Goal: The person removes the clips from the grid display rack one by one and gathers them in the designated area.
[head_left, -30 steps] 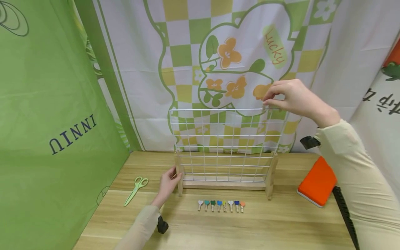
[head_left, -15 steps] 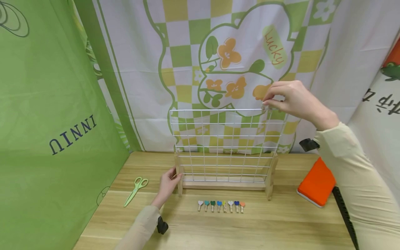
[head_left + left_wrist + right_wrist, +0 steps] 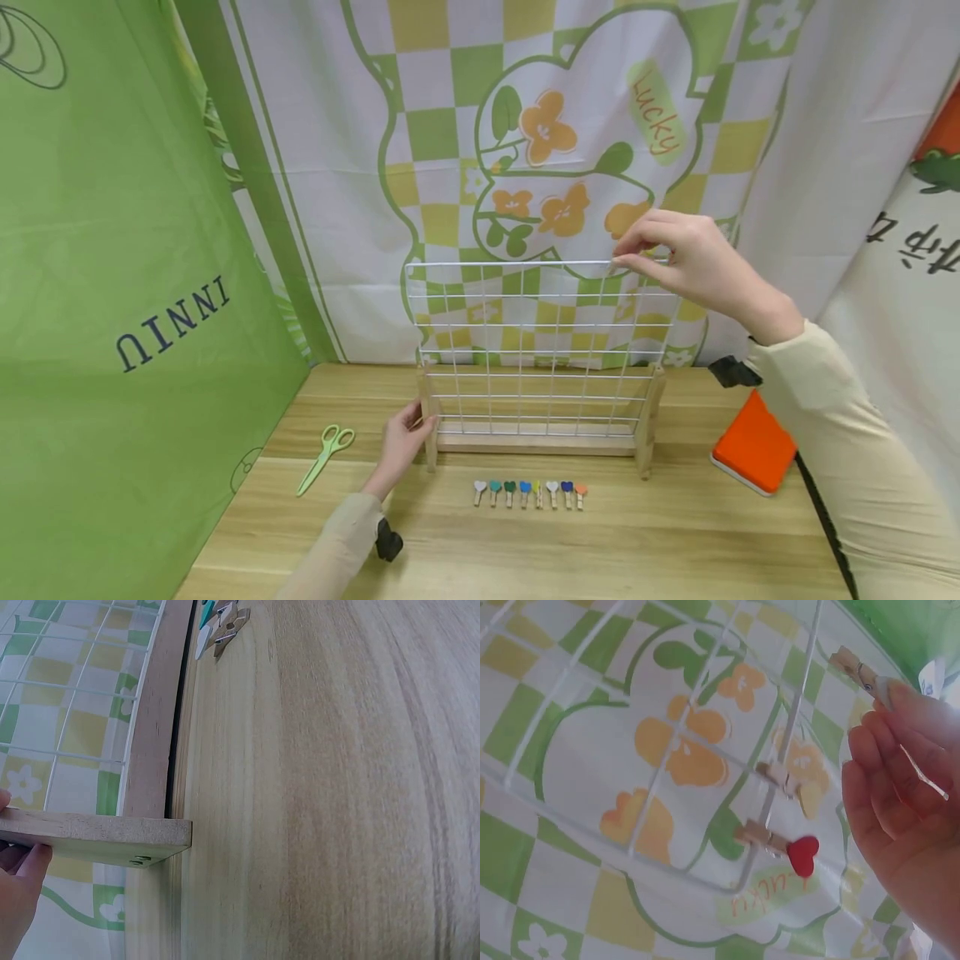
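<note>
Clips partly hung: two sit on wire grid top edge; right hand pinches a third there; left hand grips stand post; eight clips remain near the table's front edge.

- Wire grid: thin metal rods with a smooth white coating, slightly glossy.
- Stand base and side posts: pale unfinished-looking wood, matt; the cut end in the left wrist view is rough and grainy.
- Table: wood-grain surface, smooth, soft sheen.
- Small clips: bare wood with painted heart tops.
- Backdrop: printed cloth, matt, softly creased.
- Scissors: light green plastic.
- Sleeves: matt beige cloth.
</note>
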{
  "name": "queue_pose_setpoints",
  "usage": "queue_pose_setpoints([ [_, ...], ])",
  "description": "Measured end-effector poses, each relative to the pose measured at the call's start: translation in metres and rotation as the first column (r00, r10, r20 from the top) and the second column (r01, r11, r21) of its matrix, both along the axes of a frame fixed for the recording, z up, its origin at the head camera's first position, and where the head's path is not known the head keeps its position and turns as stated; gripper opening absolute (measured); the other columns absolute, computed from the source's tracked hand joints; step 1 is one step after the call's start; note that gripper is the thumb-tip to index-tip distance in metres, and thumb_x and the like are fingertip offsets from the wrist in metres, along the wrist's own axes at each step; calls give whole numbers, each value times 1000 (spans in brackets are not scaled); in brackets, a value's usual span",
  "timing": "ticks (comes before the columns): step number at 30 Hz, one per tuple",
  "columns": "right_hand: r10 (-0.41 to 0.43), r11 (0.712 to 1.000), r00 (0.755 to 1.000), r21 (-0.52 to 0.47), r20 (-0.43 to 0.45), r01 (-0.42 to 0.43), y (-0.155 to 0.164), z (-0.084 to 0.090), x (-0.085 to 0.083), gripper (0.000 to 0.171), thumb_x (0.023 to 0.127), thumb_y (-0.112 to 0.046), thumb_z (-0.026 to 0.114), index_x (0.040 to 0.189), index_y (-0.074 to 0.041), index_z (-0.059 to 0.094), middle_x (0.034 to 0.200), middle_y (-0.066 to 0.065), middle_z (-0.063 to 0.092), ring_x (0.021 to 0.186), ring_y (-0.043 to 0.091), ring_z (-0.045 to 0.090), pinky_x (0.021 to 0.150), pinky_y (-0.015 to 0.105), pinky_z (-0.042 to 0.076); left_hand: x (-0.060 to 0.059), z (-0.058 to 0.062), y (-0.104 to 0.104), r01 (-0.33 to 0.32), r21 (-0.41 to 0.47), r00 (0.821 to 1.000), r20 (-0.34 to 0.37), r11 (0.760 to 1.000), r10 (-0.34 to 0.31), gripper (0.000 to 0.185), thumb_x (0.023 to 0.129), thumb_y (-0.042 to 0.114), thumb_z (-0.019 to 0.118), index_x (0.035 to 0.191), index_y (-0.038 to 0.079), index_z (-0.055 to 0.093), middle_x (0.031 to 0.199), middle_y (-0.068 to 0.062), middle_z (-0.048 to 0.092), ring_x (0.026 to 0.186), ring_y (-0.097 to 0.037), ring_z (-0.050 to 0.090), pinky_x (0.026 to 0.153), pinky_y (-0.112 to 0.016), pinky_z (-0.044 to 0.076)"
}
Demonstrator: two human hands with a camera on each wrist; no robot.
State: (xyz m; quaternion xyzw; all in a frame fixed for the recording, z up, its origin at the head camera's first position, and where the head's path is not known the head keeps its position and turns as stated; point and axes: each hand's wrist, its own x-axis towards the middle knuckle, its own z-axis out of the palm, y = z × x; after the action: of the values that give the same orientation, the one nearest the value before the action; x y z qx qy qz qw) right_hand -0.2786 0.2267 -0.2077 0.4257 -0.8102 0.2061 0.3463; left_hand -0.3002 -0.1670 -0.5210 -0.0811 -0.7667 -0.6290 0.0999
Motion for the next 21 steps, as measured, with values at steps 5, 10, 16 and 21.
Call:
queue_pose_setpoints([
  [5, 48, 999, 999, 5, 17, -48, -9, -21, 4, 23, 74, 8, 80, 90, -7, 73, 87, 2, 72, 80, 2, 59, 74, 6, 51, -1, 0, 0, -3, 21, 1000, 6, 1000, 3, 47, 92, -4, 63, 135, -15, 49, 133, -36, 55, 128, -48, 54, 105, -45, 51],
  [10, 94, 995, 992, 24, 87, -97, -20, -56, 7, 21, 76, 7, 79, 89, -8, 72, 87, -1, 72, 78, 8, 64, 71, 13, 56, -1, 3, 0, -8, 29, 1000, 17, 1000, 7, 48, 91, -4, 64, 135, -15, 49, 134, -35, 55, 129, -47, 53, 106, -46, 50],
  [16, 168, 985, 964, 11, 205, -173, -38, -113, 8, 17, 79, 4, 78, 90, -9, 73, 86, -1, 71, 77, 7, 65, 65, 21, 60, 0, 4, 1, -10, 18, 1000, 17, 1000, 9, 48, 92, -3, 64, 135, -16, 49, 134, -36, 55, 128, -47, 54, 106, -47, 51],
  [21, 188, 980, 924, 0, 333, -199, -54, -159, 12, 9, 85, -5, 76, 91, -10, 73, 86, -2, 70, 76, 5, 65, 64, 22, 60, 0, 3, 0, -11, 12, 1000, 13, 1000, 11, 47, 92, -3, 64, 135, -15, 50, 133, -35, 56, 127, -47, 54, 105, -46, 51],
])
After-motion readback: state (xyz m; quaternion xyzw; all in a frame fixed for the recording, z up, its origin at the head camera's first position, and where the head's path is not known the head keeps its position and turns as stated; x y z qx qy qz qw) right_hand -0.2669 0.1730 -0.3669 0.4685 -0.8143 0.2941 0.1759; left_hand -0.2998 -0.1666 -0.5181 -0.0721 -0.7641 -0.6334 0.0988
